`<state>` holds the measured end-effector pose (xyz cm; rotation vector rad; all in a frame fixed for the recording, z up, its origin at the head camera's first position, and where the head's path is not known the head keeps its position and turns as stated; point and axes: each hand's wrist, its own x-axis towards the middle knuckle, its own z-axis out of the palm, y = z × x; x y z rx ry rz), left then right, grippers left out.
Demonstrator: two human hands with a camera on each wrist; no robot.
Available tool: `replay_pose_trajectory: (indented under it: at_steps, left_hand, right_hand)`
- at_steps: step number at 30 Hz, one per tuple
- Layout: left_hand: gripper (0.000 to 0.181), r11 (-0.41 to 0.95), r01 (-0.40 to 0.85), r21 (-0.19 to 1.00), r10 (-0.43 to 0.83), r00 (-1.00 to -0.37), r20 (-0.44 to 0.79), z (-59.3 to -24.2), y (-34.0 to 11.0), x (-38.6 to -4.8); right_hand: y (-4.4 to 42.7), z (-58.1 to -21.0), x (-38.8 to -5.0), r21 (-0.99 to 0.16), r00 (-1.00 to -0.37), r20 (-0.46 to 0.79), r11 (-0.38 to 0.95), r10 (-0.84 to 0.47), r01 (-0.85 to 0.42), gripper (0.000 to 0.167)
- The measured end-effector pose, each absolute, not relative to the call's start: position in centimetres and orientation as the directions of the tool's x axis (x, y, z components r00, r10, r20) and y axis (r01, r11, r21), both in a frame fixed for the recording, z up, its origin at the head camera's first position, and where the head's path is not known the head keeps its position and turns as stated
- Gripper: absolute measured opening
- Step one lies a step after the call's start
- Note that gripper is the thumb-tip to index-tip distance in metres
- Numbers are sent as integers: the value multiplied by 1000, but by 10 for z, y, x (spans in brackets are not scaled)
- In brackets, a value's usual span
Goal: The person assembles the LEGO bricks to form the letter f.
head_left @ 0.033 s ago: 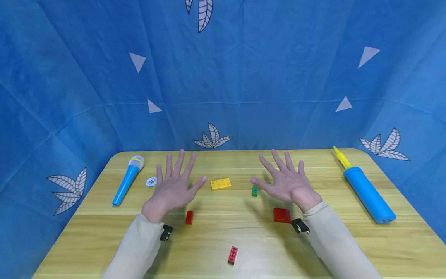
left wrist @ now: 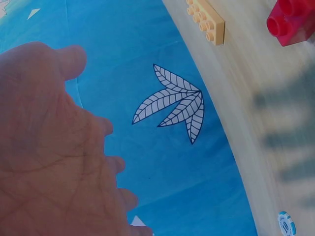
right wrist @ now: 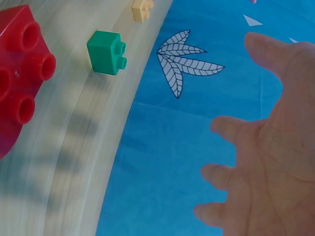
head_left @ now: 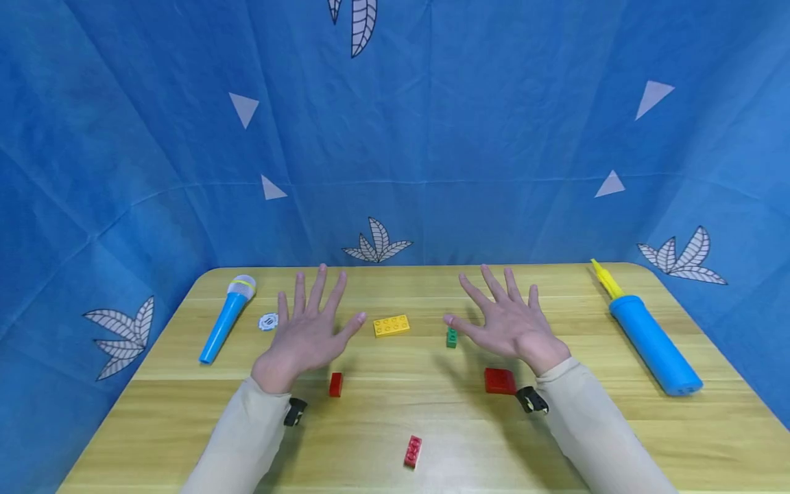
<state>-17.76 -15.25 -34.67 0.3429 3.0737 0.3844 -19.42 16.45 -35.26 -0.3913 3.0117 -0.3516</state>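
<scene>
My left hand (head_left: 305,343) is held above the table with its fingers spread, holding nothing. Near it lie a poker chip (head_left: 268,322), a blue toy microphone (head_left: 223,322) and a small red brick (head_left: 335,385). With its fingers also spread, my right hand (head_left: 511,322) hovers over the table and grips nothing. Just below its thumb sits a green brick (head_left: 452,337), and nearer its wrist a larger red brick (head_left: 499,381). A yellow brick (head_left: 391,326) lies between the hands. In the right wrist view the green brick (right wrist: 104,53) stands studs sideways in the picture.
A blue hand pump (head_left: 654,346) with a yellow nozzle lies on the right side of the wooden table (head_left: 364,432). Another red brick (head_left: 413,452) rests near the front. Behind the table hangs a blue cloth (head_left: 395,123) printed with leaves and triangles.
</scene>
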Motion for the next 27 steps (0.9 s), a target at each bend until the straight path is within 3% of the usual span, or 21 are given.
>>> replay_pose_trajectory:
  at_steps: [27]
  left_hand:
    - [79,946,205,252,215,-976,-13,-349,-160,-173]
  right_hand:
    - [152,-351,-184,-202,-951,-39,934,-308,-294,91]
